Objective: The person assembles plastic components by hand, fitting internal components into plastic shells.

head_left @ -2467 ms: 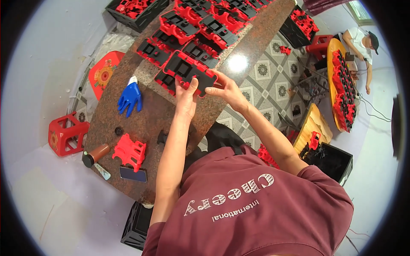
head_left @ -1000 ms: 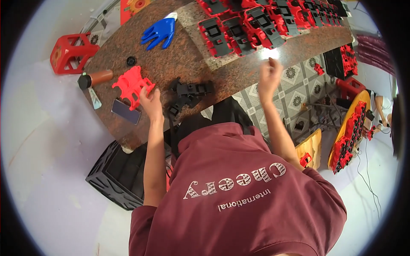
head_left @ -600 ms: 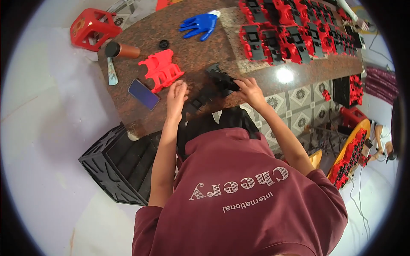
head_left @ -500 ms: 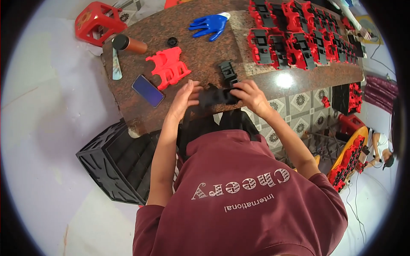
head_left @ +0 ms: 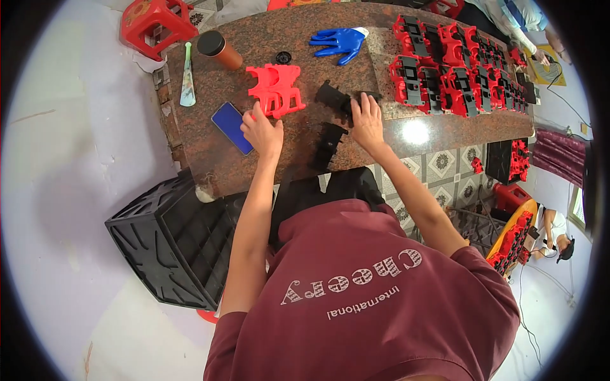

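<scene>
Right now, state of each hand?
Left hand: open, by the red plastic part; contact unclear.
Right hand: at a black plastic part; grip cannot be told.

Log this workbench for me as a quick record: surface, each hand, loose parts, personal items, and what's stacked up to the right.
Surface: speckled brown table
Left hand: at red part, contact unclear
Right hand: over black part, grip hidden
Other loose parts: second black part, round black piece
Personal items: phone, brown bottle
Glove: blue, beyond the hands
Right side: rows of red-and-black assemblies
</scene>
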The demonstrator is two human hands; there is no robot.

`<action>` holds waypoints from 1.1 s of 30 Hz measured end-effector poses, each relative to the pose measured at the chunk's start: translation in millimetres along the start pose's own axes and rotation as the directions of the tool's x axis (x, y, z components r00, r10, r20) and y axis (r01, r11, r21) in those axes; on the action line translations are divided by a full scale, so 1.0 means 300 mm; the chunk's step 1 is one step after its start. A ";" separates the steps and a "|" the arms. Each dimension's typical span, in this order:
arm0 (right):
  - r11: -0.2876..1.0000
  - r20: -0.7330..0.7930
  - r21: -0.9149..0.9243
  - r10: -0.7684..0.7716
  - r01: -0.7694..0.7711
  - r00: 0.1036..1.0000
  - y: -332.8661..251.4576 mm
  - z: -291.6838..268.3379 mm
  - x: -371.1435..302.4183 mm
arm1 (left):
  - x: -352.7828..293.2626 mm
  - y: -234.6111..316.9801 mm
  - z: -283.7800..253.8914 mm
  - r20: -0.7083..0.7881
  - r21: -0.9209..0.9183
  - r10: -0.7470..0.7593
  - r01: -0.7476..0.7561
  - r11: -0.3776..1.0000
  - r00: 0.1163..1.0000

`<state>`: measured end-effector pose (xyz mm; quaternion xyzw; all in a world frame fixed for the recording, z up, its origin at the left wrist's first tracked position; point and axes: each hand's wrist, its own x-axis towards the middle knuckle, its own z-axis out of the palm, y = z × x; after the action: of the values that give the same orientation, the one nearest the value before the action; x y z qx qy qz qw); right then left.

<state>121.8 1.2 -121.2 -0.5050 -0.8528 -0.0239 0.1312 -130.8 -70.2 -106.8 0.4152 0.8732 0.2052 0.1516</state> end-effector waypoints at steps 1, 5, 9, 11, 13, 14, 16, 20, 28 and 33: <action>0.999 0.023 0.040 -0.028 0.027 0.999 -0.056 -0.049 0.031 | 0.014 0.007 0.000 0.004 0.164 0.021 -0.021 0.986 1.000; 0.733 0.360 0.602 0.104 -0.316 0.927 -0.278 0.003 0.170 | 0.030 0.025 0.008 -0.048 0.287 0.224 -0.202 0.937 0.973; 0.416 0.552 0.669 0.276 -0.616 0.787 -0.320 0.242 0.252 | 0.083 -0.031 0.034 0.047 0.216 0.355 -0.356 0.909 0.934; 0.315 0.589 0.690 0.277 -0.651 0.759 -0.286 0.237 0.254 | 0.103 -0.034 0.019 0.221 -0.052 0.360 -0.357 0.933 0.907; 0.449 0.442 0.752 0.199 -0.482 0.875 -0.241 0.119 0.266 | 0.110 -0.071 0.020 0.115 -0.080 0.486 -0.479 0.874 0.866; 0.571 0.308 0.734 0.202 -0.367 0.930 -0.195 0.090 0.268 | 0.110 -0.065 0.017 0.127 -0.082 0.494 -0.487 0.870 0.860; 0.592 0.339 0.717 0.166 -0.368 0.926 -0.121 -0.040 0.298 | 0.122 -0.085 0.019 0.127 -0.042 0.511 -0.510 0.859 0.850; 0.454 0.455 0.783 0.049 -0.425 0.889 0.053 -0.305 0.267 | 0.113 0.004 -0.030 0.062 -0.010 0.603 -0.603 0.798 0.796; 0.502 0.505 0.849 -0.676 -0.166 0.537 -0.080 -0.549 0.153 | -0.094 0.320 -0.389 0.803 -0.495 0.582 -0.399 0.772 0.129; 0.509 0.656 0.697 -0.168 -0.505 0.736 0.001 -0.249 0.156 | -0.134 0.143 -0.322 0.847 -0.526 0.499 0.147 0.838 0.185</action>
<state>115.7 28.6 -37.7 -0.4373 -0.6825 0.5831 0.0549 -119.9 -99.8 1.8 0.4965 0.4350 0.1320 0.7395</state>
